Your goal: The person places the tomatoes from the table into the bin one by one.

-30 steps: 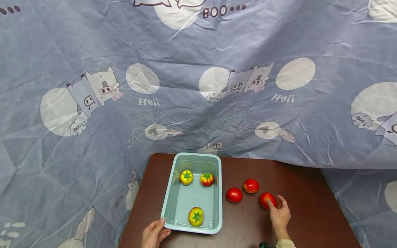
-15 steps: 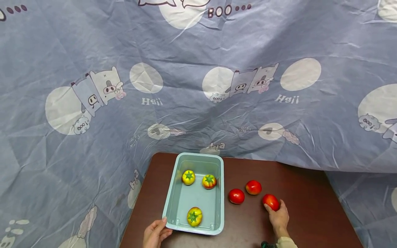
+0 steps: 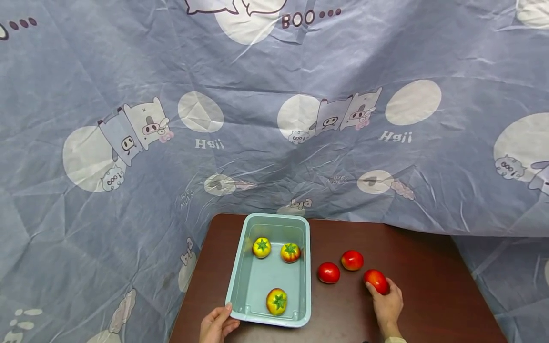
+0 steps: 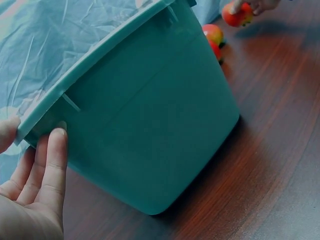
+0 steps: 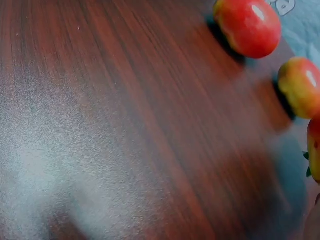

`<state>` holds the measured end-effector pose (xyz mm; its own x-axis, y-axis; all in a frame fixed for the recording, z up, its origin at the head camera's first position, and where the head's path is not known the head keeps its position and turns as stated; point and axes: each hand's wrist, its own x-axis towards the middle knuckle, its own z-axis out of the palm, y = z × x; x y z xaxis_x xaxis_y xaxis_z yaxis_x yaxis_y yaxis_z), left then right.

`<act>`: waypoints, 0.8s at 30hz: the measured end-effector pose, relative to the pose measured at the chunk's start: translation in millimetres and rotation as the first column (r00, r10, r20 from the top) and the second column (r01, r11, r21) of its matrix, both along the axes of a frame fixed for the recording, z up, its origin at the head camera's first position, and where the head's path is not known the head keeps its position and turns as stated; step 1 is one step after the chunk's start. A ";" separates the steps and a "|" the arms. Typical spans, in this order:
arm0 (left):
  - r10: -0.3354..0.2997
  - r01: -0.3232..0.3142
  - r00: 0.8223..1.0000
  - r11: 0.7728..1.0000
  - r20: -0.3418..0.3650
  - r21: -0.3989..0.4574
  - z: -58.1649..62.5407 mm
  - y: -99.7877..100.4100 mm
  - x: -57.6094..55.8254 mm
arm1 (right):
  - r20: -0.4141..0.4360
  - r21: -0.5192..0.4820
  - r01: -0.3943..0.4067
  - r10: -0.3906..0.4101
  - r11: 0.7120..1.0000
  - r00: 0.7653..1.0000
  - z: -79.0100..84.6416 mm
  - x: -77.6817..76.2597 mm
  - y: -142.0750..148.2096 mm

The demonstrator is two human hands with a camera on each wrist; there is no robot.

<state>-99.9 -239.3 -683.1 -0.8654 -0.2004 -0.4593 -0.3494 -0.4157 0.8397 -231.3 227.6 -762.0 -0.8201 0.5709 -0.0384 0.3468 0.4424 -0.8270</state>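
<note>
My left hand pinches the front left corner of a pale blue-green plastic bin, thumb on the rim and fingers under it. Inside the bin are a yellow tomato and a red-yellow tomato at the back, and another tomato near the front wall. My right hand grips a red tomato between thumb and fingers, right of the bin. In the right wrist view that tomato is cut by the frame edge, and the hand is mostly outside it.
Two more red tomatoes, one nearer and one farther back, lie on the dark brown table between bin and right hand. A grey-blue printed cloth hangs behind the table and at both sides.
The right thumb has shifted to the near left side of the held tomato. The front tomato in the bin has rolled slightly left, then right. My left hand stays on the rim.
</note>
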 end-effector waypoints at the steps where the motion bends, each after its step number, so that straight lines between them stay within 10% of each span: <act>1: 0.002 -0.002 1.000 1.000 -0.001 -0.003 -0.2 -0.3 0.2 | -0.013 -0.010 0.009 -0.009 1.000 1.000 1.7 0.1 -1.1; 24: 0.011 -0.011 1.000 1.000 0.022 -0.020 1.2 0.2 1.3 | -0.242 -0.375 -0.082 -0.012 0.923 0.970 47.1 -8.3 -44.1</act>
